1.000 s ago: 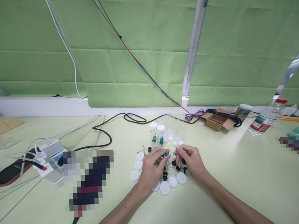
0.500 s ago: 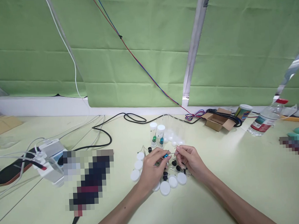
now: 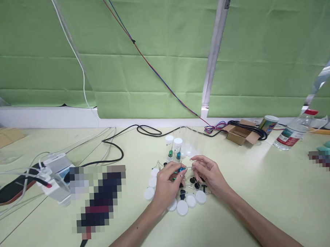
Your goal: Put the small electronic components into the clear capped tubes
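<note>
Between the thumb and fingers of my left hand (image 3: 169, 181) is a small blue part (image 3: 181, 169) with thin metal wire; its exact kind is too small to tell. My right hand (image 3: 209, 174) pinches the thin metal wire (image 3: 189, 167) that runs across from the blue part. Two clear tubes with white lids (image 3: 178, 142) stand just beyond my hands, one holding a green part (image 3: 170, 154), the other a blue-green part (image 3: 178, 155). Around and below my hands lie several white round caps (image 3: 182, 208) and small black pieces with metal wires (image 3: 182, 194).
Clear empty tubes (image 3: 191, 142) lie behind the lidded ones. To the right are an open cardboard box (image 3: 238, 135), a can (image 3: 269, 124) and a water bottle (image 3: 293, 132). A white power strip (image 3: 55, 179) and a blurred dark object (image 3: 101, 199) are on the left. Black cable (image 3: 122, 149) crosses the back.
The fingers of my right hand have shifted slightly and the index finger has lifted along the wire. My left hand stays nearly in place with the blue part.
</note>
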`<state>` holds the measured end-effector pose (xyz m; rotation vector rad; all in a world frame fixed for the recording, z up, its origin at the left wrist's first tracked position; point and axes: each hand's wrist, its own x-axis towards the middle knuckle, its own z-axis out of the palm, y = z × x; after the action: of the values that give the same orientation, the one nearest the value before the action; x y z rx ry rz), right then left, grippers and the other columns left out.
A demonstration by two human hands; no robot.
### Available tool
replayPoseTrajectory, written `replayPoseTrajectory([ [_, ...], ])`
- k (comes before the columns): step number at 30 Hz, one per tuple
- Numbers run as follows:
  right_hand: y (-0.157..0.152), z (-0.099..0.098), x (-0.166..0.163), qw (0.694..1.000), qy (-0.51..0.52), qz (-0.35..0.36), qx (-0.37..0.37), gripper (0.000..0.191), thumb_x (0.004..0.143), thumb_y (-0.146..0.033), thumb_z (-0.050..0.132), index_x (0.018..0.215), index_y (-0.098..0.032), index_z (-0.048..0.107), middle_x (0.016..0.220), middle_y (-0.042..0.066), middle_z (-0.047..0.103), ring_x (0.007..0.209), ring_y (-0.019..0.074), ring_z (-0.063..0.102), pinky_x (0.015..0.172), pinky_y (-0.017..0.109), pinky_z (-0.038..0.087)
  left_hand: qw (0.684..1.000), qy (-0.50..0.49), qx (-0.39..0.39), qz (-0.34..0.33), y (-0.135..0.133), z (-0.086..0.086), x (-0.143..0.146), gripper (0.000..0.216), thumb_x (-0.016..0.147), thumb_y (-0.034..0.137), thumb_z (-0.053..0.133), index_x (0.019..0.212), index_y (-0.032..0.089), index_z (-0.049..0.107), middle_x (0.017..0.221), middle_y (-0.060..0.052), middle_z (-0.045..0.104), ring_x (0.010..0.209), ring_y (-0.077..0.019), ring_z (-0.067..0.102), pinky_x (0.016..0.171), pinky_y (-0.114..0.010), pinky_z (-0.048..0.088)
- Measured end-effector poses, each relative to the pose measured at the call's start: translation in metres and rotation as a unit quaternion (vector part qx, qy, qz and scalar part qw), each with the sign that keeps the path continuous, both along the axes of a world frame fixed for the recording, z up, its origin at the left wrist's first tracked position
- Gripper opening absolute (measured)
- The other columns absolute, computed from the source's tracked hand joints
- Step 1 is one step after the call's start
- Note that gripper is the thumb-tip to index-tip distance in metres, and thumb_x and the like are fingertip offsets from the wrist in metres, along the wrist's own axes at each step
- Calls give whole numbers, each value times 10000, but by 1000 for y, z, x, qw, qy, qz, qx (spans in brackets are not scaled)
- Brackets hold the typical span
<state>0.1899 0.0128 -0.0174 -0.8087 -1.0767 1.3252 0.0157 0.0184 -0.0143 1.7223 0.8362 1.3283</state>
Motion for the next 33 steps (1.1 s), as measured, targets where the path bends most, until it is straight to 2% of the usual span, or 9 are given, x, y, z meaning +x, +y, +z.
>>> replayPoseTrajectory([
  [4, 2, -4, 1, 1000, -7, -25, 17, 292, 776, -352, 754, 1011, -207, 663, 800, -4, 606, 489, 76, 527, 418, 205, 379, 1000, -10, -7, 11, 2, 0, 0, 121, 874, 285, 619, 919, 202, 695, 878, -20, 581, 518, -92, 593, 520, -258, 563],
  [8, 3, -6, 0, 999, -12, -36, 21, 262, 756, -339, 770, 959, -195, 687, 806, 1, 609, 484, 78, 522, 418, 215, 377, 1000, -16, -13, 16, 4, 0, 1, 125, 867, 283, 628, 940, 203, 690, 875, -16, 578, 520, -95, 596, 516, -263, 566],
  [12, 2, -5, -1, 999, -22, -45, 22, 255, 755, -345, 769, 937, -184, 692, 751, 0, 625, 465, 80, 507, 422, 221, 370, 1000, -10, -9, 17, 4, 0, 1, 111, 870, 279, 625, 920, 200, 684, 863, -13, 575, 519, -93, 595, 513, -256, 561],
  [17, 2, -3, -2, 998, -33, -42, 17, 251, 770, -351, 758, 923, -168, 683, 577, -27, 597, 427, 81, 478, 442, 223, 363, 1000, 0, 2, 18, 2, -2, 0, 115, 875, 280, 622, 933, 203, 683, 878, -16, 579, 516, -86, 587, 520, -256, 563],
  [25, 1, -3, -1, 999, -28, -41, 6, 238, 761, -355, 763, 868, -162, 673, 513, -37, 580, 415, 79, 472, 441, 215, 363, 1000, 6, 16, 22, 2, -4, 0, 117, 879, 278, 620, 935, 205, 693, 900, -25, 589, 525, -86, 595, 522, -254, 560],
  [33, -1, 0, -3, 999, -20, -46, 2, 260, 749, -401, 764, 760, -165, 656, 677, -3, 623, 461, 82, 511, 415, 212, 384, 1000, 7, 22, 21, 3, -4, 0, 120, 880, 270, 617, 946, 213, 701, 899, -25, 587, 530, -88, 596, 520, -256, 559],
])
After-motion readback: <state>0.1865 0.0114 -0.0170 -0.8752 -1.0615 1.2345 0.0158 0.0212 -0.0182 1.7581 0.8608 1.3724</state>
